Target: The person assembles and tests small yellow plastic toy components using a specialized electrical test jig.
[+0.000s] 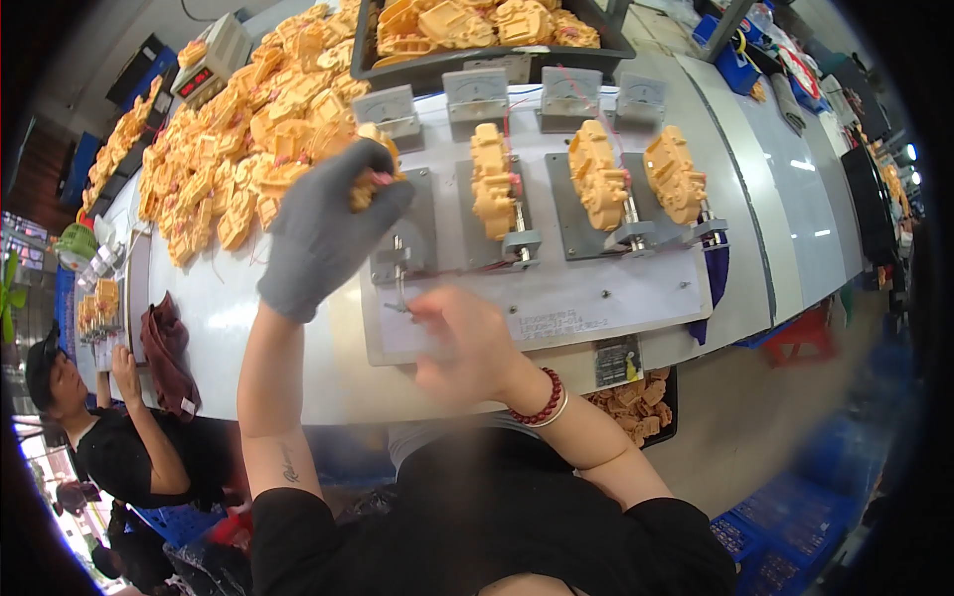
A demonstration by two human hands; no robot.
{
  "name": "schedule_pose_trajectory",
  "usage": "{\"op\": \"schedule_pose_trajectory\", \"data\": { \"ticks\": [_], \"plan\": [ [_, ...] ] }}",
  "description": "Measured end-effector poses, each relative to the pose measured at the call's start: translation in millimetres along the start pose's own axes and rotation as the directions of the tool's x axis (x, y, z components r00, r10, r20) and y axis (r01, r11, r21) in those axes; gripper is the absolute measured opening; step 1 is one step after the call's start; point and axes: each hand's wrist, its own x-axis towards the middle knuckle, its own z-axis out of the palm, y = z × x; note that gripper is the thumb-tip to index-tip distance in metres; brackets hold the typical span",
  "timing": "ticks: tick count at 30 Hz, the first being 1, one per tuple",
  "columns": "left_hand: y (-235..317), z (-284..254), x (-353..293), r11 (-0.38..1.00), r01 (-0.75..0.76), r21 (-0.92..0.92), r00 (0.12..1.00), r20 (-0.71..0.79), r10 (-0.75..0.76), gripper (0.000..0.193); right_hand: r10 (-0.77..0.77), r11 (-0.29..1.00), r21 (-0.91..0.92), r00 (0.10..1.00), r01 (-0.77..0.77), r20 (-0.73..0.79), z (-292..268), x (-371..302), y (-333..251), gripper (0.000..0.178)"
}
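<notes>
My left hand point(323, 233), in a grey glove, pinches an orange-yellow plastic gear-case part point(366, 191) above the leftmost grey test fixture point(422, 214). Glove fingers cover much of that part. Bare and blurred by motion, my right hand point(467, 338) has its fingers curled at the clamp lever point(401, 288) on the near side of this fixture. To the right, three more fixtures each carry an orange-yellow part: one part point(491, 184) closest to my hands, a middle part point(598, 179) and a far-right part point(676, 177). Metal clamps stand against their near ends.
A large heap of similar parts point(238, 139) covers the table's left side. Behind the fixtures stand several panel meters point(475, 99) and a black bin point(497, 68) of parts. Another bin point(671, 407) sits below the front edge. A co-worker point(129, 437) sits at left.
</notes>
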Motion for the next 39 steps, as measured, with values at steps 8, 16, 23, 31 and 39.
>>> {"op": "schedule_pose_trajectory", "data": {
  "ticks": [8,16,23,31,39],
  "plan": [
    [32,3,213,0.942,-0.327,-0.076,0.943,-0.097,0.320,0.042,-0.193,0.978,-0.075,0.981,0.195,0.029,17,-5,-18,0.038],
    [16,-3,166,0.978,-0.085,-0.189,0.994,-0.087,0.069,0.041,-0.070,0.965,-0.261,0.972,0.009,-0.223,-91,-48,-26,0.015],
    [34,-13,-44,0.932,-0.199,-0.302,0.942,-0.322,0.097,0.016,-0.009,0.879,-0.470,0.985,-0.076,-0.175,-123,-29,-19,0.017],
    [2,67,-105,0.992,-0.128,0.018,0.917,-0.379,0.125,0.016,0.042,0.865,-0.501,0.992,0.025,0.121,-76,-3,7,0.013],
    [-4,84,-103,0.998,0.001,0.055,0.947,-0.320,0.017,0.020,-0.009,0.868,-0.496,1.000,0.011,0.007,-76,-8,9,0.012]
  ]
}}
